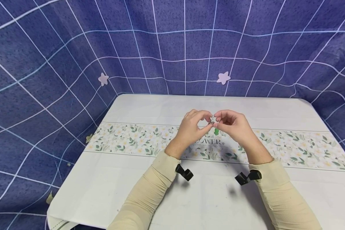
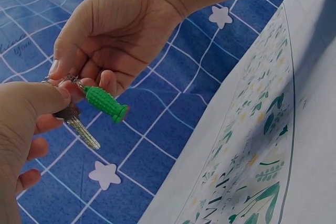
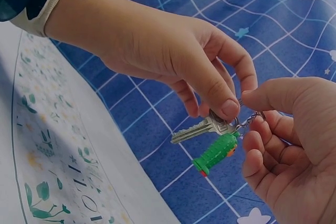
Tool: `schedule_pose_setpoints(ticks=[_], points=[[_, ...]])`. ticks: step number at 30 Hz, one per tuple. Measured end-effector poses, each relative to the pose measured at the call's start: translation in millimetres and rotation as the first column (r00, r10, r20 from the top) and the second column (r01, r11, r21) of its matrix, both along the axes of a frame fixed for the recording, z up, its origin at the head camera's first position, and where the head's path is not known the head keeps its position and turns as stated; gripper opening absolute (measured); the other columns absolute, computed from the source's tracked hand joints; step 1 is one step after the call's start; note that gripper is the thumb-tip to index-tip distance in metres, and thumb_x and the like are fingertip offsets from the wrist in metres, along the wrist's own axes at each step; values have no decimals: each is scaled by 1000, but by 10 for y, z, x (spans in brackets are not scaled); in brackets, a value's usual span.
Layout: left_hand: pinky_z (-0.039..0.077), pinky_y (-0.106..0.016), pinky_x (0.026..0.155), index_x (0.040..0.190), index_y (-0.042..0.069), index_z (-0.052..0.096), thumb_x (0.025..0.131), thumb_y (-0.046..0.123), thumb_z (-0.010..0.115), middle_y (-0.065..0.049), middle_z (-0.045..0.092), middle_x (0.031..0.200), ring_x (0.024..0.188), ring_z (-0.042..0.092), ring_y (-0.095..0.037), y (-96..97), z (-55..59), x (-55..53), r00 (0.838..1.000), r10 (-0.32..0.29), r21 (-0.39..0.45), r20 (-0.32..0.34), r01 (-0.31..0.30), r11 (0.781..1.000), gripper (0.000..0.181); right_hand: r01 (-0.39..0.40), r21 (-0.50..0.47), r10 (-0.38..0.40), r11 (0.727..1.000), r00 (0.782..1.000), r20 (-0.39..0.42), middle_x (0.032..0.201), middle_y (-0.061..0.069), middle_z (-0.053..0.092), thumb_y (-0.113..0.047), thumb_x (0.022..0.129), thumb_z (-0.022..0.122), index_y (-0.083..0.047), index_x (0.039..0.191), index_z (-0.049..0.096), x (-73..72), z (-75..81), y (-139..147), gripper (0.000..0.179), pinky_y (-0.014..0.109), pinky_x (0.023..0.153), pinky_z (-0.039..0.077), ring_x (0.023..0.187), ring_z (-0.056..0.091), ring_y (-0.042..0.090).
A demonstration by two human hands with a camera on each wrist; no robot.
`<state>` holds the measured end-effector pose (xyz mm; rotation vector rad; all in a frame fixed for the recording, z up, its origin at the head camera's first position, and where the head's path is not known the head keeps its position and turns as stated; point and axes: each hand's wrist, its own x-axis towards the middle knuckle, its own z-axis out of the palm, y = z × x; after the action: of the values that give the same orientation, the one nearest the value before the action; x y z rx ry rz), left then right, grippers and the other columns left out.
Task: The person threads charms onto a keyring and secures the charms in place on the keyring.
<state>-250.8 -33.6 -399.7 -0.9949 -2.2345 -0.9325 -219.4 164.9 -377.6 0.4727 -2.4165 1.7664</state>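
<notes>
Both hands meet above the table in the head view, fingertips close together. My left hand (image 1: 193, 127) pinches a metal key (image 3: 193, 130) at its bow between thumb and fingers, with the toothed blade sticking out. Opposite it, my right hand (image 1: 235, 126) pinches the ring and short chain (image 3: 251, 119) joined to the key. From that chain hangs a green, bumpy charm (image 2: 105, 102), shaped like a small crocodile or cactus, beside the key blade. Fingertips hide most of the ring, so how the key sits on it cannot be told.
A white table (image 1: 126, 182) lies below the hands, with a floral printed band (image 1: 143, 137) across it. Blue grid-patterned curtain (image 1: 172, 48) with pale stars (image 1: 224, 78) stands behind and to the sides. Black camera mounts (image 1: 184, 172) sit on both sleeves.
</notes>
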Motion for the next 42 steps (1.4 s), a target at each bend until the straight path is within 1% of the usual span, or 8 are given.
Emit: schedule_pose_setpoints(ticks=[5,15,23,30,36,42], points=[[44,-30,94,111,12,68,89,21,79,5,71,91,92,60,-14,-6,-10,0,1000,4,6,0,-4,1000,26,-2,4,2,1000,1000,4,83,8,62,-5,90,74,2,111,68,-2,-5,0,23,22,63,49,72,57,14],[44,-30,90,110,12,67,89,22,79,6,71,90,89,60,-14,-3,-6,6,999,5,13,42,-6,1000,27,-2,23,1,1000,1000,9,84,10,61,-5,90,73,1,112,68,7,0,0,23,22,63,49,72,57,15],[44,-30,89,114,12,67,89,18,79,5,72,88,84,59,-13,-5,10,0,999,-16,12,40,16,1000,29,2,20,-3,1000,1000,3,82,8,62,-7,91,74,1,111,68,3,12,-1,23,22,62,48,70,57,14],[44,-32,90,113,13,69,90,19,78,5,72,89,86,59,-13,-12,14,5,999,-7,5,47,7,1000,26,-2,18,2,1000,1000,1,82,7,62,-7,90,74,1,111,68,-1,8,1,23,22,62,49,70,57,13],[43,-31,89,112,13,69,89,21,79,5,72,89,86,61,-16,-17,4,-9,999,-11,13,53,11,1000,26,-4,23,4,1000,1000,2,82,8,62,-8,91,74,0,111,68,-3,4,5,22,23,62,48,70,57,14],[43,-29,88,110,13,69,89,22,80,6,72,89,85,60,-17,-18,-4,-16,998,-3,10,56,2,1000,26,-8,23,8,1000,1000,2,82,8,61,-8,91,75,0,111,68,-4,1,5,22,23,62,48,70,57,14]])
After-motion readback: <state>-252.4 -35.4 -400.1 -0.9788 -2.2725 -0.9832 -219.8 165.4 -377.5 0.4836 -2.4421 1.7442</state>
